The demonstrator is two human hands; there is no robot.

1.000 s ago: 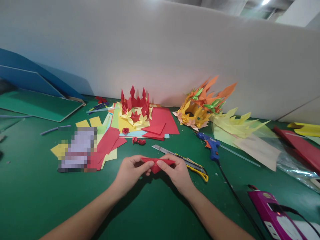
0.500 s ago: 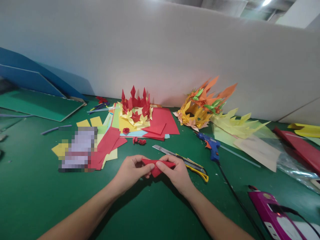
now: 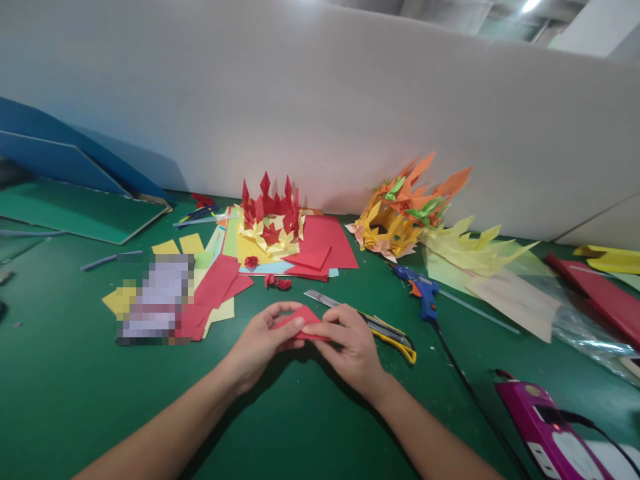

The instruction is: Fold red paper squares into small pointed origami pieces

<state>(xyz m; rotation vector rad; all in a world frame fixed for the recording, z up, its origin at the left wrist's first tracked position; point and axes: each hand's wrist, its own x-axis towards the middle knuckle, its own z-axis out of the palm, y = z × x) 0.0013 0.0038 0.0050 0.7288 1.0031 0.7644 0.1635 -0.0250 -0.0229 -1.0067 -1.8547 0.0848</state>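
Note:
Both hands hold a small folded piece of red paper above the green table. My left hand grips its left side, thumb on top and fingers behind. On the right edge, my right hand pinches the paper between thumb and fingers. A yellow utility knife with its blade out lies just beyond my right hand. Small red paper flowers rest on the table past my hands. Behind them a crown of red and pale yellow folded paper stands on coloured sheets.
A blue hot glue gun lies to the right, its cord running towards a magenta power strip. An orange and yellow paper crown stands at the back. Red strips and a pixelated flat object lie left.
The red paper has been turned, so a peak now points up and away where a point hung down before. My right hand has shifted its grip to the paper's right edge.

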